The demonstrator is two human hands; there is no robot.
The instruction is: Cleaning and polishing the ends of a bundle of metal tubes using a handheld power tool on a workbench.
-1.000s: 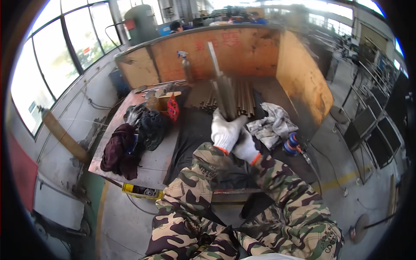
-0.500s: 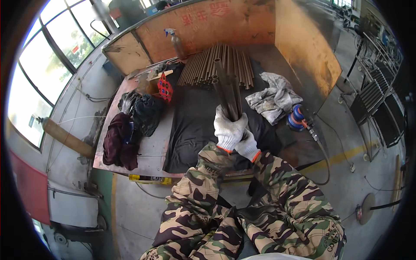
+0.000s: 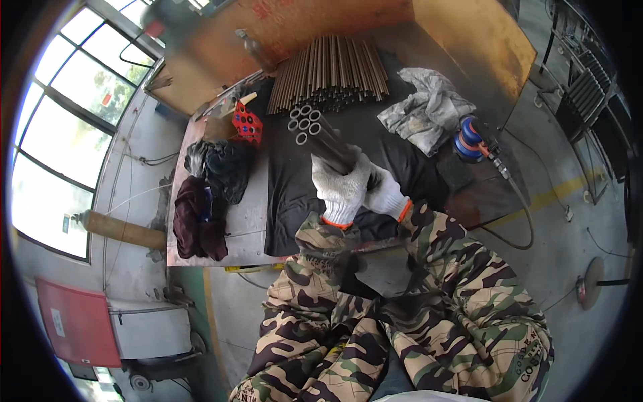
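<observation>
A bundle of several metal tubes (image 3: 329, 147) is gripped in front of me, its open round ends tilted up toward me and to the left. My left hand (image 3: 340, 187), in a white knit glove with an orange cuff, wraps round the bundle. Right behind it, my right hand (image 3: 384, 191), gloved the same way, is closed round the tubes too; its fingers are partly hidden. Below the hands a black cloth (image 3: 295, 218) covers the table. Beyond, a large pile of similar tubes (image 3: 329, 70) lies side by side on that cloth.
A grey rag (image 3: 429, 110) and a blue-and-orange air sander (image 3: 471, 142) with a hose lie on the right. To the left are dark cloths (image 3: 197, 224) and a red perforated piece (image 3: 247, 123). A spray bottle (image 3: 253, 50) stands by the rust-coloured back panel (image 3: 315, 20).
The bundle has tipped from nearly upright to leaning toward me and left, so its open ends now show. Both hands have turned with it. My view has shifted as well.
</observation>
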